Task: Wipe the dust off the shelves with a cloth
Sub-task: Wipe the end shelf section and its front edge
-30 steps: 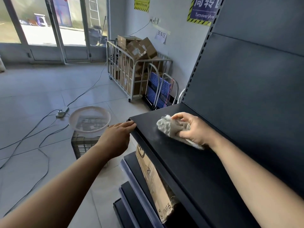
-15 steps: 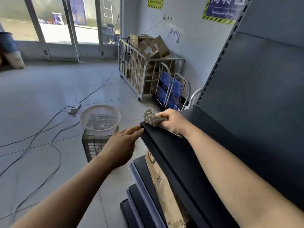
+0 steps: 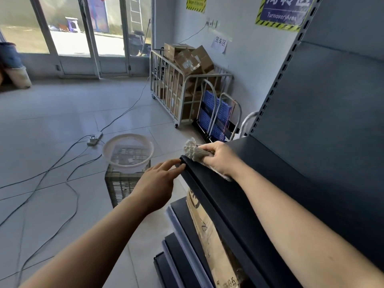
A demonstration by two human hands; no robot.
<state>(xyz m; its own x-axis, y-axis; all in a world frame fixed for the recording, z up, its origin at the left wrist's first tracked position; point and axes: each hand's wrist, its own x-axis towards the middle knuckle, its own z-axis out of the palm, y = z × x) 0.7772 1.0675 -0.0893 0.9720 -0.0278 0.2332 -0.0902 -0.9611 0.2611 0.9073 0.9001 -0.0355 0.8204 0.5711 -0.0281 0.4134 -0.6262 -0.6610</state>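
Both hands meet at shelf (image 3: 245,196) corner: right hand (image 3: 220,157), gripping cloth (image 3: 194,151), has swept forward from mid-shelf; left hand (image 3: 155,183) open, fingertips touching.

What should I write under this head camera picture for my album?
Right hand presses a bunched cloth on the dark shelf corner; left hand fingertips touch its edge.

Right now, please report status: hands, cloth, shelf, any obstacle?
Right hand shut on cloth, at far front corner of shelf. Left hand open, fingertips on shelf's front edge. Shelf top bare, nothing in the way.
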